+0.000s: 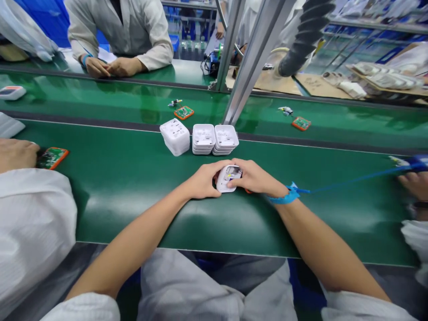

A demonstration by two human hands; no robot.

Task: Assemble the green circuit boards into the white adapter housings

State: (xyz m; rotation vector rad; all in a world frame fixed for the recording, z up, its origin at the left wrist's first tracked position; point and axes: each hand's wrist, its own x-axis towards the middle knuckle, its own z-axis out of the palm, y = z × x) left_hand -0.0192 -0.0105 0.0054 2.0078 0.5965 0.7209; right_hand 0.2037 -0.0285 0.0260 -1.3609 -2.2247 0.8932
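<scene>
Cupping a white shell between both palms, I have it just above or on the green work surface, in front of me. My left hand grips its left side; my right hand grasps the other, thumb laid over the open face. Judging by what shows, the work on this piece is partway: something dark with a yellow spot sits inside, yet the face isn't closed. A bit of orange peeks out under my right hand (I can't tell what it belongs to).

Beyond stand three stacks of shells: a tilted left stack, a middle stack and a right stack. The top shells of the latter two lie open upward, showing moulded details but no orange-edged board like the board on the far strip; those seem left to do.
</scene>
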